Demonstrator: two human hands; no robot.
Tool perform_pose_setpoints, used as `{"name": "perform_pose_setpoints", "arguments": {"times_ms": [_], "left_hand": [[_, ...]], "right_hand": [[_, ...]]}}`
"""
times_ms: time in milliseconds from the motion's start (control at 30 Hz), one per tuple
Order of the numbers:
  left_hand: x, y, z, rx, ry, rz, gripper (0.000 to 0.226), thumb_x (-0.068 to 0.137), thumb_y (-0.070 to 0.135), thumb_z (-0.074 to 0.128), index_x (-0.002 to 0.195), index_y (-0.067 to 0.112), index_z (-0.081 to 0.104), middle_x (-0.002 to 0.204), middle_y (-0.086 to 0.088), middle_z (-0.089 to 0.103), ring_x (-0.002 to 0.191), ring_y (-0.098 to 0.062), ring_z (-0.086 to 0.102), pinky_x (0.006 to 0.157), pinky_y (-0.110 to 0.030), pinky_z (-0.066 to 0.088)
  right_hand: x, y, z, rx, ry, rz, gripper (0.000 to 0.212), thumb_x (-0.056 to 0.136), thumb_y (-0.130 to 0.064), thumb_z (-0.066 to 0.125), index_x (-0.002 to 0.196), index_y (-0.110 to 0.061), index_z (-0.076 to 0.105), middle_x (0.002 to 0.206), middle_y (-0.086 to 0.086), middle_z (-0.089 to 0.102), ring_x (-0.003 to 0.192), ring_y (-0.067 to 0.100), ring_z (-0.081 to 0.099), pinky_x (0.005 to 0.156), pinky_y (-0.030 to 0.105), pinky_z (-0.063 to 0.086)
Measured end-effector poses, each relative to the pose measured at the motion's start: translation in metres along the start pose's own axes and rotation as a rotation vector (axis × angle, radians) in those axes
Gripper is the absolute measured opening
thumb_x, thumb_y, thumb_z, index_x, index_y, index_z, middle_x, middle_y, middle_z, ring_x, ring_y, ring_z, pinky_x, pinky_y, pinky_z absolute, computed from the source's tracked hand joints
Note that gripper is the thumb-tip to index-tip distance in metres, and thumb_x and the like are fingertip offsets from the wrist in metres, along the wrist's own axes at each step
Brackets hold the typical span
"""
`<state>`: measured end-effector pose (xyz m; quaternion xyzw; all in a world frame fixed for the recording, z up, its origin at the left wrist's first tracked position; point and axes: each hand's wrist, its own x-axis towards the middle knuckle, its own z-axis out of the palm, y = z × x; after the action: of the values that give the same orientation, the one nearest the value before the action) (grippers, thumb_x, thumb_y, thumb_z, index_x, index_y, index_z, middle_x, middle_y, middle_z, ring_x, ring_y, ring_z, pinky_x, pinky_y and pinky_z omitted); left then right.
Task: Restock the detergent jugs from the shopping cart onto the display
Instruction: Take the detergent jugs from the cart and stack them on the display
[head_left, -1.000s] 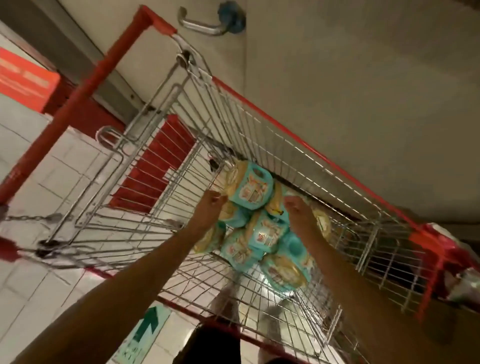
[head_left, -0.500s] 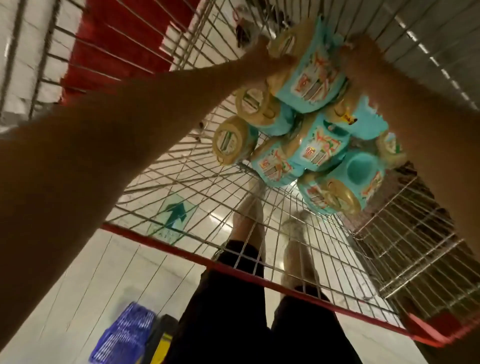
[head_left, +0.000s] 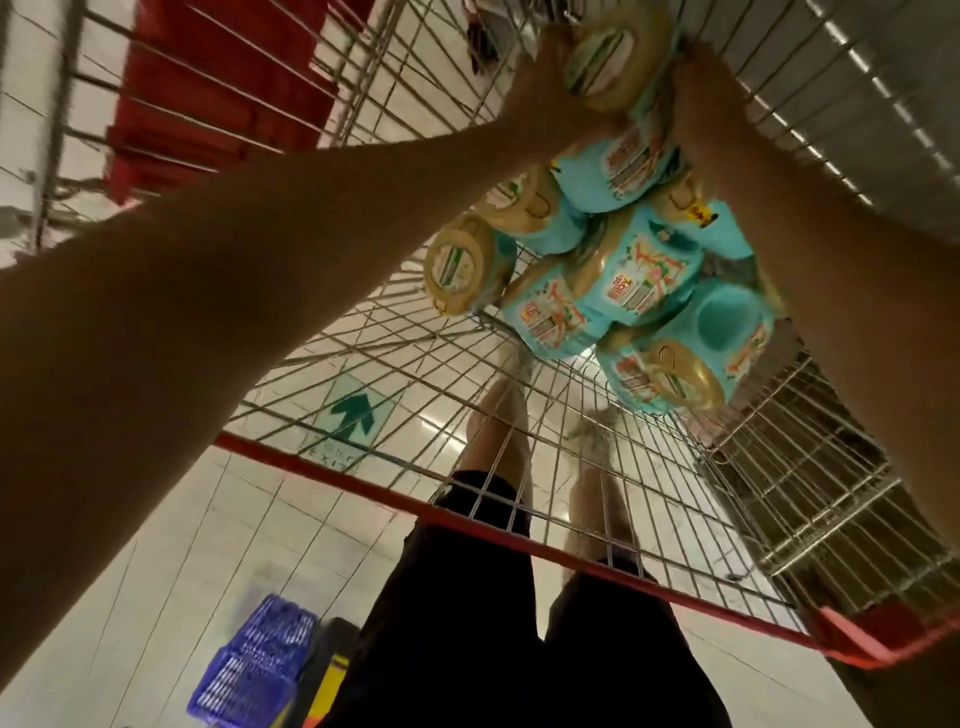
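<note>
Inside wire cart (head_left: 363, 487), both hands (head_left: 548, 96) (head_left: 704, 106) around jug (head_left: 605, 54)

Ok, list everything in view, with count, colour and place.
detergent jugs: about seven, teal, tan caps, piled in cart
top jug: one, teal, atop the pile
shopping cart: one, silver wire, red rim
seat flap: one, red, cart end, upper left
basket: one, blue, floor, lower left
arrow sticker: one, green, floor under cart
left hand: grips top jug's cap end
right hand: grips its other side
shorts: black, behind near rim
</note>
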<state>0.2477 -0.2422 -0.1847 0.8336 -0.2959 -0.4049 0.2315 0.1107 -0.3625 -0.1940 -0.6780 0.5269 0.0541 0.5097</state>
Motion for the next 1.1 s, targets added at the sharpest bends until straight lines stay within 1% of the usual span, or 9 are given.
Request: {"name": "perform_pose_setpoints", "arguments": {"times_ms": [67, 167, 400, 600, 667, 800, 933, 1033, 1100], "left_hand": [[-0.015, 0.006, -0.003, -0.026, 0.017, 0.004, 0.101, 0.070, 0.053, 0.091, 0.149, 0.015, 0.041, 0.145, -0.009, 0.050, 0.122, -0.016, 0.054, 0.081, -0.008, 0.044], [-0.036, 0.019, -0.008, -0.057, 0.040, -0.009, 0.102, 0.068, 0.051, 0.093, 0.149, 0.013, 0.042, 0.146, -0.010, 0.051, 0.130, -0.021, 0.055, 0.101, -0.026, 0.052], [-0.111, 0.081, -0.017, -0.396, 0.211, 0.053, 0.120, 0.050, 0.050, 0.093, 0.149, 0.005, 0.042, 0.144, -0.015, 0.056, 0.132, -0.029, 0.058, 0.108, -0.045, 0.052], [-0.183, 0.160, -0.006, -0.556, 0.346, 0.144, 0.106, 0.069, 0.038, 0.095, 0.156, 0.017, 0.037, 0.138, -0.004, 0.061, 0.119, -0.014, 0.067, 0.102, -0.040, 0.058], [-0.212, 0.192, 0.000, -0.574, 0.333, 0.172, 0.099, 0.069, 0.043, 0.093, 0.151, 0.025, 0.041, 0.136, -0.004, 0.064, 0.120, -0.019, 0.068, 0.101, -0.045, 0.058], [-0.264, 0.249, 0.009, -0.694, 0.256, 0.221, 0.088, 0.065, 0.045, 0.091, 0.140, 0.025, 0.051, 0.130, -0.004, 0.069, 0.111, -0.020, 0.074, 0.094, -0.048, 0.062], [-0.307, 0.301, 0.021, -0.762, 0.175, 0.252, 0.075, 0.062, 0.050, 0.091, 0.129, 0.033, 0.060, 0.121, 0.000, 0.073, 0.102, -0.018, 0.077, 0.083, -0.039, 0.065], [-0.339, 0.341, 0.033, -0.797, 0.082, 0.293, 0.071, 0.064, 0.049, 0.089, 0.128, 0.032, 0.063, 0.112, 0.003, 0.077, 0.094, -0.017, 0.079, 0.072, -0.029, 0.063], [-0.356, 0.365, 0.040, -0.828, 0.006, 0.303, 0.075, 0.063, 0.047, 0.090, 0.131, 0.028, 0.063, 0.120, -0.011, 0.075, 0.095, -0.027, 0.078, 0.075, -0.038, 0.064]], "right_hand": [[-0.019, -0.006, -0.002, 0.047, -0.016, 0.042, 0.026, 0.114, -0.025, 0.031, 0.126, -0.018, 0.054, 0.126, 0.004, 0.061, 0.113, 0.015, 0.058, 0.073, 0.007, 0.045], [-0.041, -0.008, -0.013, 0.199, -0.060, 0.057, 0.037, 0.111, -0.025, 0.037, 0.125, 0.000, 0.061, 0.126, 0.021, 0.068, 0.118, 0.032, 0.066, 0.093, 0.036, 0.055], [-0.128, -0.012, -0.063, 0.318, 0.091, -0.105, 0.031, 0.113, -0.034, 0.044, 0.117, -0.008, 0.059, 0.110, 0.006, 0.066, 0.103, 0.019, 0.064, 0.086, 0.026, 0.053], [-0.218, -0.024, -0.124, 0.594, 0.253, -0.153, 0.056, 0.098, -0.047, 0.057, 0.108, 0.007, 0.064, 0.113, 0.035, 0.066, 0.109, 0.049, 0.065, 0.096, 0.061, 0.054], [-0.251, -0.026, -0.151, 0.599, 0.276, -0.167, 0.058, 0.095, -0.055, 0.059, 0.108, 0.001, 0.066, 0.110, 0.025, 0.071, 0.106, 0.040, 0.069, 0.096, 0.057, 0.056], [-0.316, -0.016, -0.210, 0.595, 0.419, -0.261, 0.030, 0.093, -0.058, 0.064, 0.095, -0.028, 0.067, 0.087, -0.015, 0.075, 0.083, 0.000, 0.070, 0.075, 0.023, 0.055], [-0.378, 0.009, -0.265, 0.541, 0.528, -0.355, 0.023, 0.105, -0.036, 0.062, 0.114, -0.016, 0.068, 0.114, 0.011, 0.071, 0.108, 0.021, 0.069, 0.096, 0.043, 0.056], [-0.433, 0.031, -0.309, 0.542, 0.667, -0.420, 0.017, 0.105, -0.024, 0.064, 0.117, -0.017, 0.073, 0.117, 0.007, 0.065, 0.110, 0.013, 0.065, 0.098, 0.031, 0.053], [-0.464, 0.046, -0.331, 0.578, 0.748, -0.437, 0.016, 0.104, -0.016, 0.065, 0.115, -0.025, 0.074, 0.118, 0.002, 0.061, 0.108, 0.006, 0.062, 0.096, 0.028, 0.053]]}}
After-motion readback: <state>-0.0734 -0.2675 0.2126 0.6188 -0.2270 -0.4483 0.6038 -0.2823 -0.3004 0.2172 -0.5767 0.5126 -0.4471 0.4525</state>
